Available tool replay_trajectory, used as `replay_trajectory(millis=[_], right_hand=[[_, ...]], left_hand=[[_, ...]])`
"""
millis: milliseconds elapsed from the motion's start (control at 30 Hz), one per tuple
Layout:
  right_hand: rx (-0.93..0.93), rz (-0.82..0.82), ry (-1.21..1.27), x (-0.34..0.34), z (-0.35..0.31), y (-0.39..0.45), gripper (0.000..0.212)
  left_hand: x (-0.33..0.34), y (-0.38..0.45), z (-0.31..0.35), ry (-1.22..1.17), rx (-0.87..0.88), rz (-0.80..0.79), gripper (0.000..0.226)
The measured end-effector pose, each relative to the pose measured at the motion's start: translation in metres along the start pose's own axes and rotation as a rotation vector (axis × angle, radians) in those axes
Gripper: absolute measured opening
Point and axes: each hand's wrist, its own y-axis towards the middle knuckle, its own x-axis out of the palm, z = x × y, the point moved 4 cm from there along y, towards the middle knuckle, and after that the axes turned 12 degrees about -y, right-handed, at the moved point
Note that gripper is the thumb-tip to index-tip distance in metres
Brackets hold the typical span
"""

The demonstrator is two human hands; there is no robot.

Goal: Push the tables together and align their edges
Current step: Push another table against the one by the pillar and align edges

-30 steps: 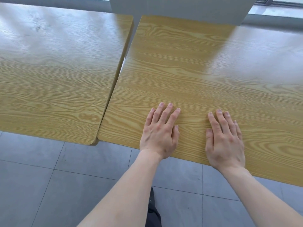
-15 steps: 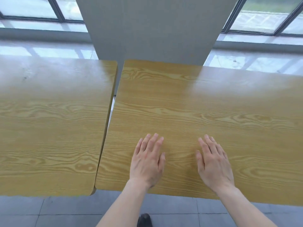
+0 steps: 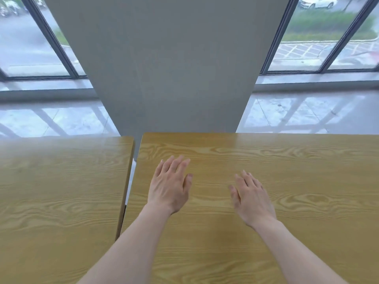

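Two tabletops, two hands, one pillar.

One wooden tabletop (image 3: 61,191) sits at 9 o'clock and a second tabletop (image 3: 297,160) at 3 o'clock; one left hand (image 3: 169,189) and one right hand (image 3: 251,198) lie over the second; one grey pillar (image 3: 166,64) stands at 12 o'clock, with two windows beside it.

We see a bright, daylit scene, lit from the windows (image 3: 320,37) on both sides of the grey pillar (image 3: 166,58). The pillar itself, between them, reads dull and shaded. Below the windows the floor (image 3: 297,111) throws back a pale glare with reflected frame lines. Near the pillar, the far edge of the left table (image 3: 61,181) carries a hazy sheen. The window frames lean outward, bent by the wide lens. The view through the glass is soft, and both hands look slightly smeared.
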Motion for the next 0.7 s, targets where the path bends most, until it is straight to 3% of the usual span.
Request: replay_trajectory(millis=[400, 700], right_hand=[[-0.03, -0.043, -0.068, -0.004, -0.012, 0.146, 0.058], [-0.02, 0.052, -0.058, 0.018, -0.04, 0.254, 0.059]], left_hand=[[0.021, 0.128, -0.049, 0.034, -0.047, -0.058, 0.055], [0.052, 0.226, -0.105, 0.017, 0.01, -0.096, 0.056]])
